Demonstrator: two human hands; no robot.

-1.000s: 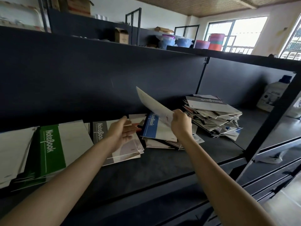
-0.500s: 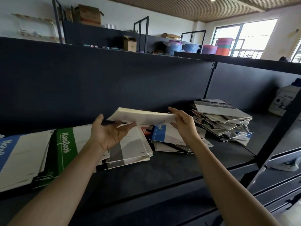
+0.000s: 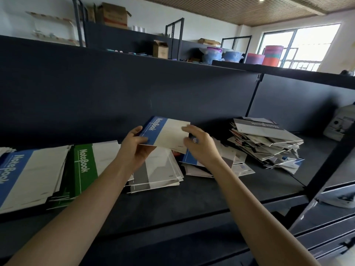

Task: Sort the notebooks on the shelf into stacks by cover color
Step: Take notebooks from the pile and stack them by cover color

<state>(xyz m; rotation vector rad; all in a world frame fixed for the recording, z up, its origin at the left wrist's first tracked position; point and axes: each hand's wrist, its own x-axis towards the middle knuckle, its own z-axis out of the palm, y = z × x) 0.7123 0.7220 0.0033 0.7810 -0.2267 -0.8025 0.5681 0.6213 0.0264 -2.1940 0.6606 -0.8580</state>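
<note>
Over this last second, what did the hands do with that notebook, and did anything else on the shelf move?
The blue-and-white paper notebook came down from its raised tilt in the right hand and turned cover-up. The left hand left the grey-and-white notebook stack and now grips the blue spine; the right fingers touch its white edge. The green-covered stack, blue-covered stack and jumbled notebook pile stayed put.

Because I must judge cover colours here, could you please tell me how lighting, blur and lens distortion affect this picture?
In the head view, the window is washed out with glare while the shelf stays dim; the wide lens bows its edges; the blue notebook in the left hand is sharp, lettering readable; the jumbled pile at right looks softer.
</note>
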